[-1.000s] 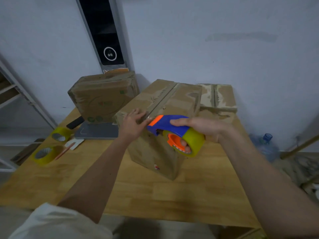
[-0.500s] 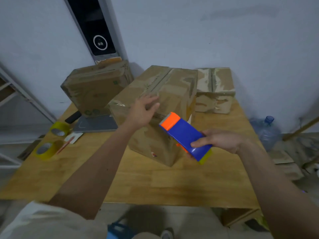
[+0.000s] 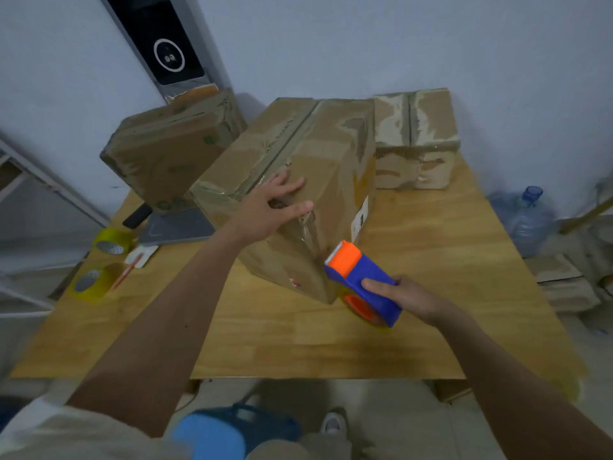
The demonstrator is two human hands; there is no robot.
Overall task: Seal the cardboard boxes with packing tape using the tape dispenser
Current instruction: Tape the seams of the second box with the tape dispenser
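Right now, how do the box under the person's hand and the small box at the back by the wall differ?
The middle box is bigger and set at an angle to the table edge; the small box sits roughly square against the wall. The left hand rests on the middle box; nothing touches the small box. The small box's surface looks more torn. Both are brown cardboard, closed, on the wooden table.

Your view is dim and evenly lit, with a cool bluish cast on the wall [image 3: 431, 44]. Shadows are soft. Wide-angle distortion bends the table [image 3: 431, 327] edges. The whole frame is soft; detail blurs toward your corners
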